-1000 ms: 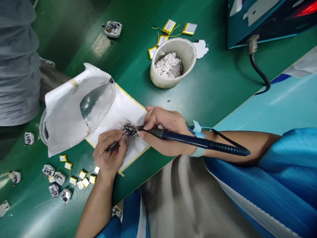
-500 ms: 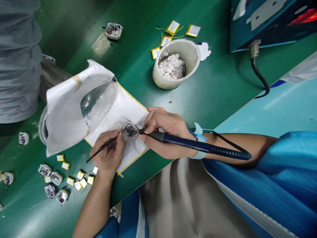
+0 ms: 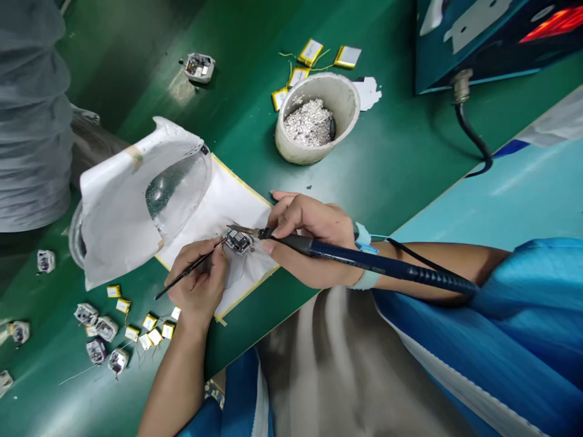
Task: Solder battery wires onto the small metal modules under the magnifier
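My right hand point(image 3: 314, 240) is closed around the dark blue handle of a soldering iron point(image 3: 346, 258). The iron's tip reaches left over the far edge of a small electronic device point(image 3: 238, 241) with its circuit board exposed; I cannot tell whether it touches. My left hand point(image 3: 200, 273) pinches a pair of dark, thin tweezers point(image 3: 189, 272), their points at the device's left edge. A thin wire curves from the device over the white sheet point(image 3: 248, 276) beneath it. Around my right wrist is a pale blue strap point(image 3: 367, 280).
A cup point(image 3: 283, 144) of shiny metal shavings stands beyond my right hand, with several batteries point(image 3: 310, 53) behind it. A clear fume hood point(image 3: 113, 212) with a grey hose point(image 3: 31, 121) is at left. More open devices point(image 3: 106, 328) and batteries point(image 3: 150, 321) lie lower left. A soldering station point(image 3: 437, 67) sits upper right.
The soldering iron's tip has moved left and away across the device, uncovering more of its board. My left hand with the tweezers has barely moved. The view has shifted slightly.
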`<state>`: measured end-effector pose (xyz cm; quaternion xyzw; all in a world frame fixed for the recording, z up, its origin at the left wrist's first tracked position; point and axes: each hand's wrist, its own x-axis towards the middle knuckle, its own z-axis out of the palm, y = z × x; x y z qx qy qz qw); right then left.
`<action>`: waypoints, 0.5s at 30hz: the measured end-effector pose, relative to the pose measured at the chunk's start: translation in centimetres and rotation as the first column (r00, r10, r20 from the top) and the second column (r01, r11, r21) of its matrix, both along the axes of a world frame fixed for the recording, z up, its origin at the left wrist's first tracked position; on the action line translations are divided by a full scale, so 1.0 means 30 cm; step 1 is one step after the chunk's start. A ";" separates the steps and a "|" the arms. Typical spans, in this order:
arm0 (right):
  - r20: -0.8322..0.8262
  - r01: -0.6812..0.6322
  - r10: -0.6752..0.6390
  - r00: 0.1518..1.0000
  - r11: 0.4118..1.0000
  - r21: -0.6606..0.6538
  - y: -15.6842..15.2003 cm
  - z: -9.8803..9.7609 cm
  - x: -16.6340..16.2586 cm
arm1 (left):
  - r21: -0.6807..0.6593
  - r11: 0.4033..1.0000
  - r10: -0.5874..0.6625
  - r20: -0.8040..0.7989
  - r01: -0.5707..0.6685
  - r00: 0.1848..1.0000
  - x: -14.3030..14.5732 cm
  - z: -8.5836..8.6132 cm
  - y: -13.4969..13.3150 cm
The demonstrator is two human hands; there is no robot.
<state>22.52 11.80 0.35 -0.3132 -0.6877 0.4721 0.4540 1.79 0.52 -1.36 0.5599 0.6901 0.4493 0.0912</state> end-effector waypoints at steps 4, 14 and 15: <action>-0.018 0.054 -0.054 0.998 0.998 0.014 0.001 -0.008 0.005 | 0.125 0.992 -0.007 -0.041 0.013 0.999 -0.025 0.038 -0.010; -0.033 0.110 -0.107 0.994 0.988 0.105 -0.013 -0.021 0.017 | -0.319 0.939 -0.289 -0.526 0.129 0.800 0.033 0.146 -0.008; -0.045 0.114 -0.109 0.993 0.988 0.104 -0.017 -0.023 0.017 | -0.298 0.945 -0.280 -0.532 0.132 0.799 0.027 0.155 -0.023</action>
